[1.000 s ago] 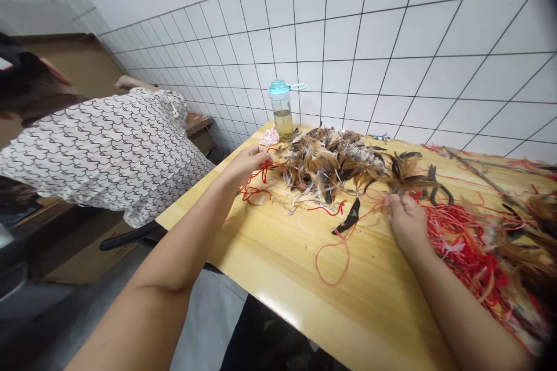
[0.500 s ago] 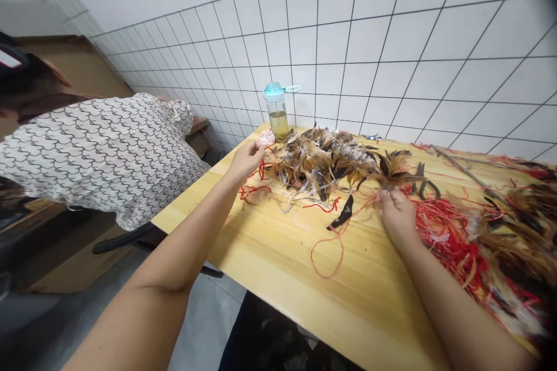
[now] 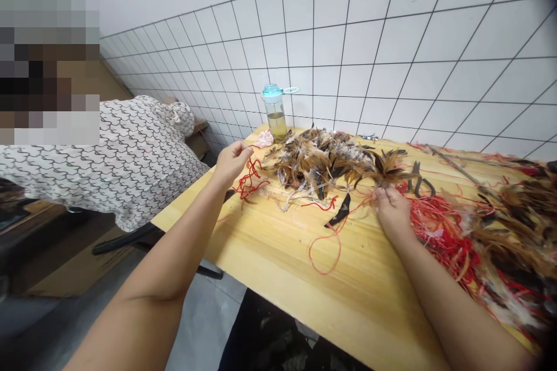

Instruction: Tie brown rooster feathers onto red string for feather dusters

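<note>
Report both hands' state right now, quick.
Left hand: closed in a pinch beside red strings; whether it grips one cannot be told.
Right hand: closed, holding a feather bunch by its base.

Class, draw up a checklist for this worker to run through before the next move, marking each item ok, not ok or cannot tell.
1. Feather tuft secured: ok, the right hand pinches it at its base.
2. Red thread firmly gripped by the left hand: cannot tell; strands lie by the fingertips, but the pinch is too small to read.
3. Scissors out of the hands: ok, lying on the table beyond the right hand.
4. Loose string tidied: not ok, a tangled red heap lies beside the right hand.
5. Bottle upright: ok.
</note>
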### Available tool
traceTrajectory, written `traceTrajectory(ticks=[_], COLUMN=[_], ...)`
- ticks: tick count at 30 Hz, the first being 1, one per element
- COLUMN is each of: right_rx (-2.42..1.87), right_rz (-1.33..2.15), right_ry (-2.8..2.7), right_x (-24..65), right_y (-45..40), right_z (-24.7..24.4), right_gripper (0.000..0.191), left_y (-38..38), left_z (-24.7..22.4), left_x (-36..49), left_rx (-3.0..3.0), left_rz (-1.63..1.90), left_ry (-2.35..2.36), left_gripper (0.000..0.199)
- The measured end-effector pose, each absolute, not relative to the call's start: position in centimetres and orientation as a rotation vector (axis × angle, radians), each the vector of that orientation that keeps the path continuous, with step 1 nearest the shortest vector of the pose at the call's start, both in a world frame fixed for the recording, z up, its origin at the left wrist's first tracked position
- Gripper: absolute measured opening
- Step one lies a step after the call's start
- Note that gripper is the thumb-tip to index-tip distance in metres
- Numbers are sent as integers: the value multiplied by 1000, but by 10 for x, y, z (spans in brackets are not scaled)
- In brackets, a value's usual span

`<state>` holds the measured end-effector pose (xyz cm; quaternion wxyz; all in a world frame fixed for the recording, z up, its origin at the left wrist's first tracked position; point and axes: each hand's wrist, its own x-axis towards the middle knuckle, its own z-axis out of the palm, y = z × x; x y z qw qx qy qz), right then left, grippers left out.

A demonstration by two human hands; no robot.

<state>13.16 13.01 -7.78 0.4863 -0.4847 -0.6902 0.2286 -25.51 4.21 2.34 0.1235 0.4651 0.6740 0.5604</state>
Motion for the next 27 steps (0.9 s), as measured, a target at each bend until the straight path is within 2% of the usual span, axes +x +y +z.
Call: traceTrajectory(ticks=[6, 16, 22, 27], right_rx=[-1172, -1159, -1159, -1153], right_rz=[529, 526, 512, 587], right_ry=[-1678, -1690, -1697, -1639], right_x=[130, 130, 131, 131], right_y=[128, 127, 126, 126], right_z=[-74, -71, -69, -71], right_gripper=[34, 35, 36, 38], left_y=[44, 33, 31, 34], left_z=[27, 34, 52, 60], left_x=[-265, -277, -276, -259], left_rx=[1189, 967, 997, 1130], left_rz=[1920, 1942, 2109, 1771], left_ry=[1526, 1386, 1187, 1519], left_gripper=[20, 24, 19, 21])
